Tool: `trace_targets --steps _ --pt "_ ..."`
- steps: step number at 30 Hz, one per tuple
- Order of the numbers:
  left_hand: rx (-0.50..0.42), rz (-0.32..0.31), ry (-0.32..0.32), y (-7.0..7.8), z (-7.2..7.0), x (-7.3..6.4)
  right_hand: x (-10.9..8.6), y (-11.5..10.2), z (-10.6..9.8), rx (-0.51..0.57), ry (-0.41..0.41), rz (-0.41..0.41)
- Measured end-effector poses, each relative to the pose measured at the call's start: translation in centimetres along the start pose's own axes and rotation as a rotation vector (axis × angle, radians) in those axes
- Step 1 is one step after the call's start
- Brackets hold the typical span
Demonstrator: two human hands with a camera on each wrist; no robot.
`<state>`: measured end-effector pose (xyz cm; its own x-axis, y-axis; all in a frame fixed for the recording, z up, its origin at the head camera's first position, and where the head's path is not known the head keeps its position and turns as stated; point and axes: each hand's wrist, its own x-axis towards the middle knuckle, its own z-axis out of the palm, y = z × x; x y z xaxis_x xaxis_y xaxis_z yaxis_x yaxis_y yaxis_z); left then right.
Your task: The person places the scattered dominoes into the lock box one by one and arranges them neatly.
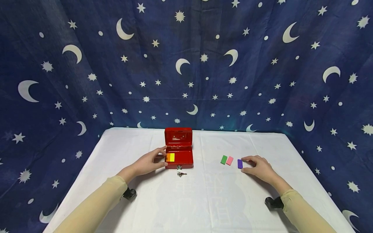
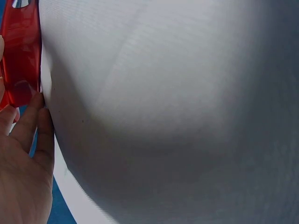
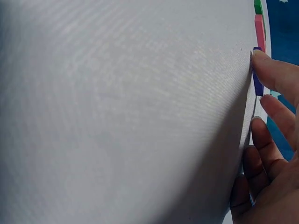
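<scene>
Purple block [image 1: 240,163]: on the desk [image 1: 204,200], at the thumb and forefinger tips of the right hand [image 1: 260,167], well apart from the left hand [image 1: 147,161].
Right hand grip: narrow (whether pinching, cannot tell).
Left hand spread: wide, touching the left side of the red box [image 1: 185,158].
Near right hand: one purple, one pink block [image 1: 229,160], one green block [image 1: 223,160].
Inside red box: one orange block [image 1: 168,157], one yellow block [image 1: 172,157].

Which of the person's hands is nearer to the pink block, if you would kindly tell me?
The right hand. It is at the purple block, just right of the pink block; the left hand touches the red box's left side, farther off to the left.
</scene>
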<state>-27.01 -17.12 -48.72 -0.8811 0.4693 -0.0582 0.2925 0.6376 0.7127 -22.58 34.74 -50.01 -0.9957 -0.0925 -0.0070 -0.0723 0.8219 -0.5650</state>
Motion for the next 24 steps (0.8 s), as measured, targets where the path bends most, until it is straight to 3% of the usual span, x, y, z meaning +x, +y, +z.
trace_targets --steps 24 --pt "-0.004 0.010 0.005 -0.06 0.11 0.11 -0.02 -0.07 0.01 0.058 -0.007 0.019"
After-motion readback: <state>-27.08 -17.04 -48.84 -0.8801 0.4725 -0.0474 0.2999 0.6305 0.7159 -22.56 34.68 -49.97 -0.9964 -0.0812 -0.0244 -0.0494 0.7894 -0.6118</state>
